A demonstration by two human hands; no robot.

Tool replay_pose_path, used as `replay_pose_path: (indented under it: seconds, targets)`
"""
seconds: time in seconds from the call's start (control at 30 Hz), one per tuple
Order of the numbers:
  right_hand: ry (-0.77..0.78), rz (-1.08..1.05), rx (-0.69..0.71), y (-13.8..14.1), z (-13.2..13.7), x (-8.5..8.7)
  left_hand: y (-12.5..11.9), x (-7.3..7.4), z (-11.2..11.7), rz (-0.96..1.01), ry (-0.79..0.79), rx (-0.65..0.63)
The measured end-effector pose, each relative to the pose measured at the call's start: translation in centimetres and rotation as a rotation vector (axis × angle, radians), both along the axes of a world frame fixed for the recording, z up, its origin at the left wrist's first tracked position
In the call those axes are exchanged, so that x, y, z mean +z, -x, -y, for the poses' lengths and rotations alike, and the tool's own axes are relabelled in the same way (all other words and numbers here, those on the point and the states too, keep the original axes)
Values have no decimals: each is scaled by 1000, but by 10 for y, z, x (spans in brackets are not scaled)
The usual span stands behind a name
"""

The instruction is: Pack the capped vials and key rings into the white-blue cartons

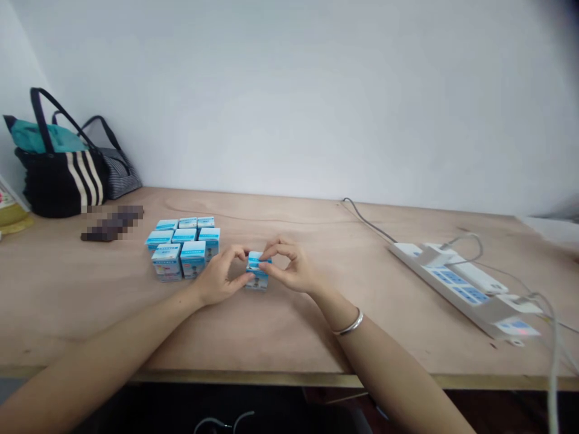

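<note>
A small blue-and-white box (pixel 257 272) stands on the wooden table (pixel 289 325) near the middle. My left hand (pixel 221 275) grips its left side with curled fingers. My right hand (pixel 289 267) pinches its right side and top; a silver bangle sits on that wrist. Just left of my left hand stands a tight block of several matching blue-and-white boxes (pixel 183 247), arranged in rows.
A black striped tote bag (pixel 61 175) and a grey bag stand at the back left. A dark flat object (pixel 113 224) lies near them. White power strips (pixel 465 283) with cables lie at the right. The table's front edge runs below my forearms.
</note>
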State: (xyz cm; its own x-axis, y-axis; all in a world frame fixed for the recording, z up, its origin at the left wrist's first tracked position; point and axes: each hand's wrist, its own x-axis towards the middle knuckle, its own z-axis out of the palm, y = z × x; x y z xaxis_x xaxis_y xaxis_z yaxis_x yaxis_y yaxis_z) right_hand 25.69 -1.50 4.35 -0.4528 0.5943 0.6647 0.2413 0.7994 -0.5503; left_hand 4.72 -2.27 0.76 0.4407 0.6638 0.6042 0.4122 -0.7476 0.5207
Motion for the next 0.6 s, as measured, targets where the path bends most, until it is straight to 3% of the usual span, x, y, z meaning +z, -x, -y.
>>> replay_pose_path:
  seconds: [0.17,0.33,0.4,0.5,0.6]
  targets:
    - [-111,62,-61,0,2,0,1,-3,-2,4,12,20]
    - [-165,236,18,-3,0,3,0,-2,-1,2,-14,22]
    - [-137,279,30,-4,0,3,0,-2,-1,-6,-36,24]
    - [-59,298,-86,-6,0,0,0,-2,0,-37,-71,27]
    - [114,335,-161,-4,-3,-9,1,-1,0,-83,-134,30]
